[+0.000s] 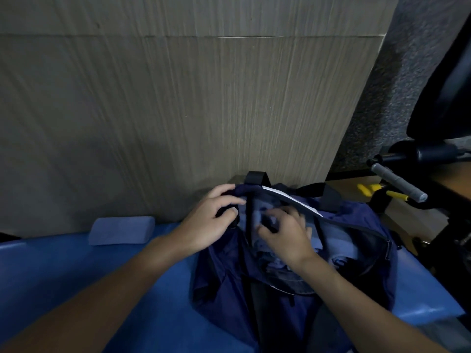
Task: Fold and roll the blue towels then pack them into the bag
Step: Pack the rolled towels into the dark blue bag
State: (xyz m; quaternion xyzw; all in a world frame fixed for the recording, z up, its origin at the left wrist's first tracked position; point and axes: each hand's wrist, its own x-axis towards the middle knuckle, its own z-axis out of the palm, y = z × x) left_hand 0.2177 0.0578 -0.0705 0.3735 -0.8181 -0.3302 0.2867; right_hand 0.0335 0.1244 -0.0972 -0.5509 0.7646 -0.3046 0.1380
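Note:
A dark navy bag (224,278) with black straps lies open on the blue surface (63,271). Several light blue towels (339,247) show inside its opening. My left hand (211,222) grips the bag's far left rim beside a black strap (251,207). Inside the opening, my right hand (285,234) has its fingers curled onto a blue towel. One rolled blue towel (121,230) lies apart on the surface, left of the bag, against the wall.
A wood-grain wall panel (178,110) rises directly behind the bag. To the right stand a black frame with a grey handle grip (397,183) and yellow-handled tools (369,189) on a brown surface.

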